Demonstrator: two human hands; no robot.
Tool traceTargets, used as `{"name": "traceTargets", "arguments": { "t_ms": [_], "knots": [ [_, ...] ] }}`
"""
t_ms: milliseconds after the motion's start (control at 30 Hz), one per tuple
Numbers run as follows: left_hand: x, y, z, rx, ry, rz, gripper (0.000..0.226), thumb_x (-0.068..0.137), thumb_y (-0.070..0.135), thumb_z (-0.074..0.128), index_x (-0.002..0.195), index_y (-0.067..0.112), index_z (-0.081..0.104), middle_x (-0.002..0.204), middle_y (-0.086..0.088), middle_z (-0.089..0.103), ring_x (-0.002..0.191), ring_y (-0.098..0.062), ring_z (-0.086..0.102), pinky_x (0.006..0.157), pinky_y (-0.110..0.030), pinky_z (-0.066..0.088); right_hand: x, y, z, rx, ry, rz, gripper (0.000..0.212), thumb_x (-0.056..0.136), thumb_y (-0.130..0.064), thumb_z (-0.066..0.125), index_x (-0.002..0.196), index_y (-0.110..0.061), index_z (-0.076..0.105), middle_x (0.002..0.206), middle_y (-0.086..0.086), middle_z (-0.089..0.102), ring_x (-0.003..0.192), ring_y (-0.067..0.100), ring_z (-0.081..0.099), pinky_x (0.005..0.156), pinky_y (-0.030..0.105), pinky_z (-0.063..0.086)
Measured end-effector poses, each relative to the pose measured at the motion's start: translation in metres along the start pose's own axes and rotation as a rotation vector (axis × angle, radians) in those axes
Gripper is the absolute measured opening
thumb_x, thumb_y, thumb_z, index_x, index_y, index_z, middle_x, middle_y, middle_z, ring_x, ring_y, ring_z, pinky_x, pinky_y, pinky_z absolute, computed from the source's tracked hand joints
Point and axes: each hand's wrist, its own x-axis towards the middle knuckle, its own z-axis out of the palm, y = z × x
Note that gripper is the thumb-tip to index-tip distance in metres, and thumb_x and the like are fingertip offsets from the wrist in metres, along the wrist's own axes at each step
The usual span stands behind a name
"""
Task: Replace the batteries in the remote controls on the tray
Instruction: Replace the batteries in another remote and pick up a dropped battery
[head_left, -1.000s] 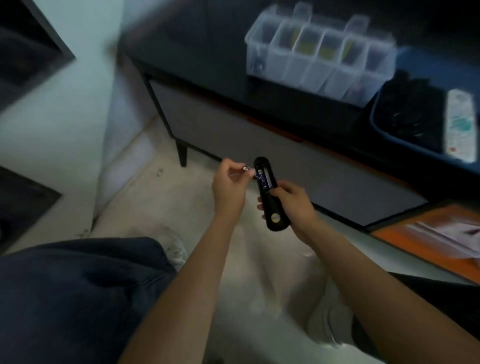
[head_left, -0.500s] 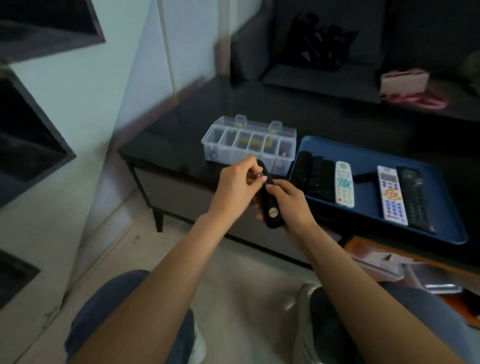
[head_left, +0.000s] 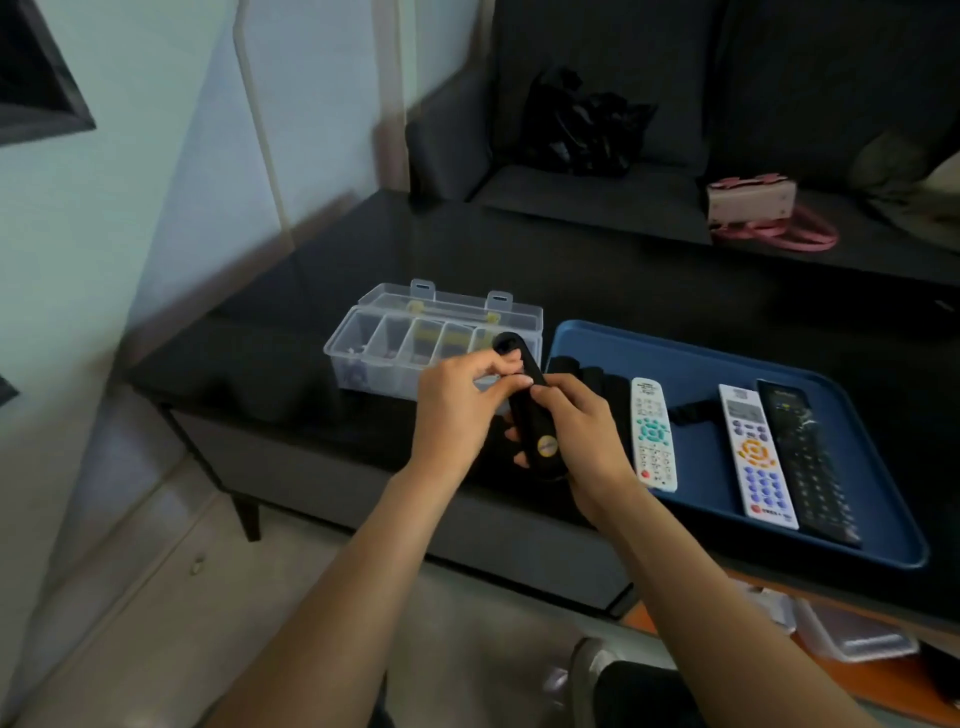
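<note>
Just left of the blue tray (head_left: 878, 512), above the table's near edge, the black remote (head_left: 531, 415) is held off the surface, its long axis running from the person up and away toward the clear organizer box (head_left: 395, 338). The right hand (head_left: 582, 431) wraps its lower half; the left hand (head_left: 457, 405) pinches at its upper part, where the battery work seems to be happening.

Both hands hold a black remote (head_left: 530, 410) above the worktop (head_left: 291, 332); the left hand (head_left: 457, 405) seems to pinch its upper end, the right hand (head_left: 587, 441) grips lower down.
</note>
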Motion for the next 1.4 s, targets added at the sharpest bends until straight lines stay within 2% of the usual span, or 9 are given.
{"name": "traceTargets", "arguments": {
  "t_ms": [367,467,600,700,933,1000,1133,1267,1400],
  "knots": [
    [0.013,0.006,0.031,0.026,-0.029,0.065,0.014,0.077,0.018,0.071,0.091,0.017,0.073,0.105,0.005,0.066,0.103,-0.001,0.054,0.086,-0.001,0.034,0.009,-0.003,-0.026,0.086,0.027,-0.059,0.014,0.098,-0.012,0.044,0.099,-0.011,0.058,0.081,0.015,0.064,0.059,0.018,0.061,0.047,0.028,0.050],
    [0.017,0.010,0.032,-0.045,-0.080,-0.051,0.021,0.075,0.022,0.074,0.093,0.028,0.066,0.109,0.005,0.057,0.100,-0.001,0.049,0.082,-0.009,0.037,0.007,-0.003,-0.030,0.081,0.013,-0.070,0.015,0.099,-0.013,0.042,0.099,-0.013,0.057,0.081,0.013,0.064,0.058,0.017,0.060,0.046,0.027,0.050],
    [0.020,0.021,0.038,-0.338,-0.171,-0.453,0.059,0.074,0.015,0.076,0.123,0.031,0.049,0.124,0.005,0.050,0.103,-0.007,0.053,0.084,-0.024,0.046,0.004,-0.004,-0.039,0.111,-0.005,-0.061,0.016,0.099,-0.013,0.041,0.102,-0.013,0.057,0.084,0.015,0.064,0.058,0.016,0.060,0.044,0.027,0.049],
    [0.023,0.028,0.047,-0.513,-0.258,-0.598,0.061,0.077,0.005,0.071,0.131,0.019,0.048,0.113,0.003,0.062,0.098,-0.005,0.059,0.070,-0.016,0.043,0.001,-0.003,-0.048,0.107,0.006,-0.074,0.016,0.099,-0.012,0.041,0.105,-0.010,0.056,0.087,0.017,0.064,0.060,0.017,0.061,0.044,0.028,0.048],
    [0.023,0.041,0.074,-0.573,-0.259,-0.643,0.060,0.076,0.000,0.070,0.129,0.019,0.052,0.112,0.001,0.065,0.087,-0.006,0.060,0.041,-0.008,0.043,0.000,0.003,-0.071,0.066,0.073,-0.092,0.017,0.099,-0.012,0.040,0.099,-0.014,0.056,0.084,0.018,0.065,0.062,0.020,0.061,0.043,0.027,0.047],
    [0.018,0.042,0.080,-0.550,-0.272,-0.619,0.057,0.076,0.003,0.071,0.127,0.021,0.053,0.112,0.002,0.066,0.091,-0.006,0.062,0.049,-0.009,0.047,-0.002,0.004,-0.079,0.038,0.081,-0.089,0.018,0.100,-0.013,0.040,0.103,-0.016,0.058,0.086,0.016,0.066,0.064,0.019,0.062,0.043,0.028,0.048],
    [0.017,0.044,0.093,-0.498,-0.326,-0.504,0.051,0.082,0.016,0.069,0.130,0.019,0.051,0.120,0.004,0.060,0.109,-0.008,0.057,0.094,-0.024,0.046,0.001,-0.007,-0.094,0.104,0.092,-0.015,0.019,0.099,-0.013,0.041,0.100,-0.015,0.059,0.086,0.016,0.067,0.062,0.017,0.063,0.045,0.029,0.051],
    [0.034,0.043,0.120,-0.269,-0.254,-0.363,0.038,0.094,0.022,0.052,0.132,0.017,0.048,0.113,0.008,0.056,0.108,-0.005,0.052,0.091,-0.018,0.037,0.011,-0.015,-0.116,0.243,0.194,0.038,0.017,0.100,-0.014,0.040,0.105,-0.011,0.056,0.088,0.016,0.066,0.064,0.019,0.064,0.050,0.031,0.055],
    [0.051,0.023,0.164,0.293,-0.309,-0.115,0.028,0.092,0.006,0.046,0.112,0.017,0.063,0.118,-0.004,0.059,0.115,-0.023,0.050,0.097,-0.040,0.042,0.018,-0.014,-0.136,0.294,0.306,0.080,0.019,0.099,-0.011,0.039,0.110,-0.006,0.054,0.085,0.015,0.066,0.065,0.021,0.064,0.054,0.034,0.053]
  ]
}}
